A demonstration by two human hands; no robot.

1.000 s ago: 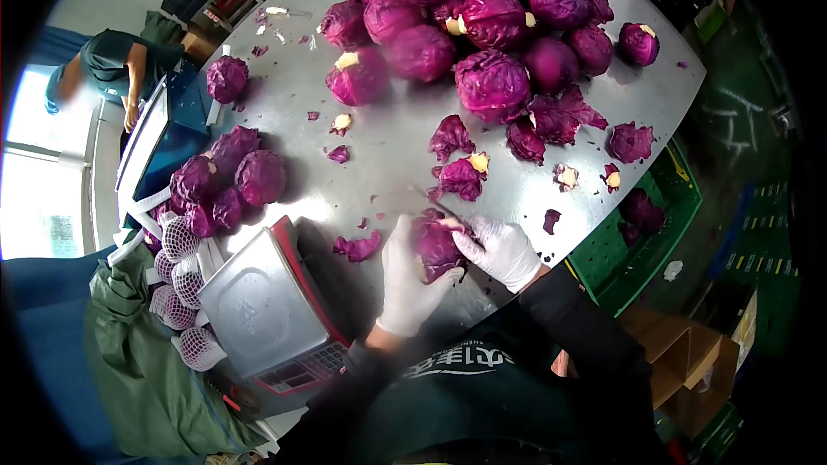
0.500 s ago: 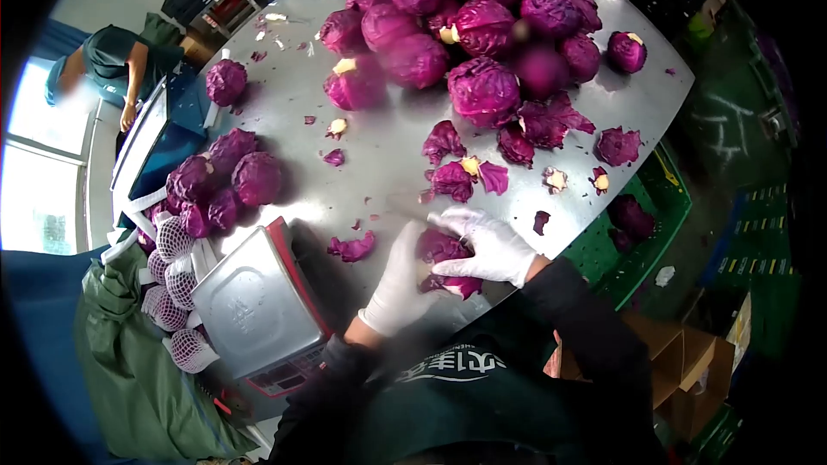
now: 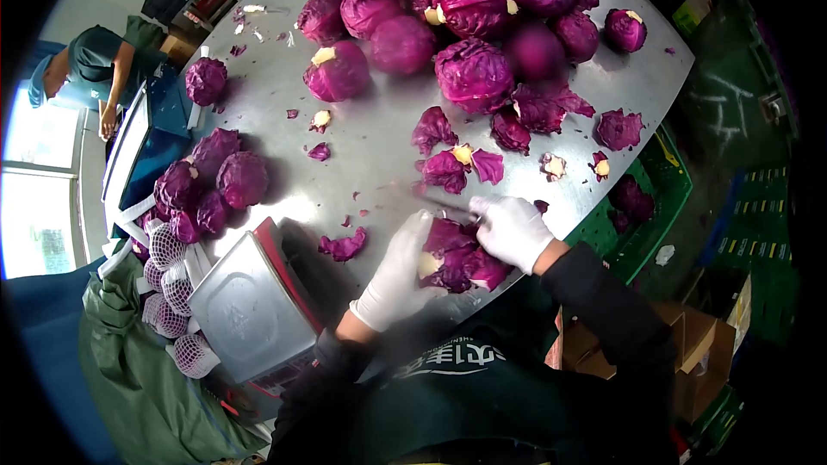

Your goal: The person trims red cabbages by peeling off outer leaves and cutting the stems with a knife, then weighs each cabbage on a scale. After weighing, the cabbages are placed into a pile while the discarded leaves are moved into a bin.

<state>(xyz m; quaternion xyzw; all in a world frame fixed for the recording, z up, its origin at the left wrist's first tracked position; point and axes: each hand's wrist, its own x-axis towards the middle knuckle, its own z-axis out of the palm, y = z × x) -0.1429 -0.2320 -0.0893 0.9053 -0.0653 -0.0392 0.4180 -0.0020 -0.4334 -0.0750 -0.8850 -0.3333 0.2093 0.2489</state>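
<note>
A red cabbage (image 3: pixel 451 251) with some outer leaves standing loose is near the table's front edge. My left hand (image 3: pixel 398 274), in a white glove, grips it from the left beside its pale cut stem. My right hand (image 3: pixel 515 234), also gloved, is closed at the cabbage's upper right side. From its fingers a knife (image 3: pixel 444 202) points left above the cabbage, its blade blurred by motion. Cut leaves with a pale stem piece (image 3: pixel 463 155) lie just beyond, and a loose purple leaf (image 3: pixel 343 244) rests to the left.
A large pile of red cabbages (image 3: pixel 474 73) covers the back of the metal table (image 3: pixel 362 151). At left are a scale (image 3: pixel 250 306), several more cabbages (image 3: pixel 241 179) and netted ones (image 3: pixel 177 286). A green crate (image 3: pixel 668 207) stands right, below the edge. Another person (image 3: pixel 103 69) works far left.
My right hand has gone from lying spread over the cabbage to closed around the knife at its right. More loosened leaves show on the cabbage. The view has shifted slightly.
</note>
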